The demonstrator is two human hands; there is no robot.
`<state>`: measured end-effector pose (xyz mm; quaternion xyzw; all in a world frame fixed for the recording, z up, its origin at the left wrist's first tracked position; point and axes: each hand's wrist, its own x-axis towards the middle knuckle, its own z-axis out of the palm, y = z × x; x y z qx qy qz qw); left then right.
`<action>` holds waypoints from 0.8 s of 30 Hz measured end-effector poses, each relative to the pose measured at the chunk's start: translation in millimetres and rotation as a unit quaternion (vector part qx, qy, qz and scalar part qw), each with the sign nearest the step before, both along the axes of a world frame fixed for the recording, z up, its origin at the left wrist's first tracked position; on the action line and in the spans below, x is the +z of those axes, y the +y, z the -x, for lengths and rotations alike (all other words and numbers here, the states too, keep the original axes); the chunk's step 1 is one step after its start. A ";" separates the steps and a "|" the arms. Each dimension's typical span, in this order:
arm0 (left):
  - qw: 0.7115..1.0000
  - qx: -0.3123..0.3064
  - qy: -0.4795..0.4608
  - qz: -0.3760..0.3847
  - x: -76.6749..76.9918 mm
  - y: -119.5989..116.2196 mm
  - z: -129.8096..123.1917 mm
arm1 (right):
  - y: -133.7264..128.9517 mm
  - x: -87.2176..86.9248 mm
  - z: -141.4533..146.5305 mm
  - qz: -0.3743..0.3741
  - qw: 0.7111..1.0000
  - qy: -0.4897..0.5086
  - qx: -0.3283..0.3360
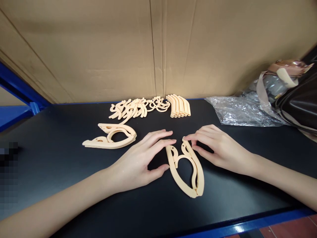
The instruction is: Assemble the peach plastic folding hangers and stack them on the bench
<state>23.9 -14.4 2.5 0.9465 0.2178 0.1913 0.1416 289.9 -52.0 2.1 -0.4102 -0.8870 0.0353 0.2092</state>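
A beige plastic folding hanger point(200, 170) lies folded on the black tabletop, its joined end toward me and its two arm ends pointing away. My left hand point(138, 158) is at its left side, fingers stretched out and thumb apart; the fingertips and thumb reach the left arm's edge. On the other side, my right hand point(216, 145) has its index fingertip at the tip of the right arm and its thumb close to the outer edge. The fingers of both hands are apart, and neither is wrapped round the hanger. Left of my left hand lies a stack of similar folded hangers point(121, 144).
Loose beige hook pieces point(131, 107) and curved hooks point(159, 105) lie in a pile at the back. Beside them are stacked curved arms point(179, 105). A clear plastic bag point(245, 110) and a dark bag point(302, 96) sit at right. Cardboard point(111, 49) stands behind.
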 end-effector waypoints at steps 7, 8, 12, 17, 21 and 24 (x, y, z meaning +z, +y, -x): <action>1.000 -0.016 -0.002 0.012 0.0 -0.6 0.5 | -3.8 6.7 1.9 0.036 0.999 0.031 0.014; 1.000 -0.017 -0.003 0.016 0.1 -0.8 0.6 | -4.0 7.9 1.9 0.050 0.998 0.031 0.028; 0.999 -0.021 -0.003 0.026 -0.6 -0.8 1.2 | -4.9 9.5 1.7 0.116 0.990 0.023 0.073; 0.999 -0.025 0.023 0.039 -2.9 0.0 2.3 | -7.0 5.3 2.0 0.153 0.982 0.014 0.106; 0.998 -0.027 0.042 0.038 -2.3 -0.5 1.6 | -7.7 3.6 4.2 0.155 0.981 -0.009 0.114; 0.998 -0.023 0.043 0.040 -0.6 -0.9 0.9 | -8.0 3.6 5.4 0.138 0.983 -0.010 0.119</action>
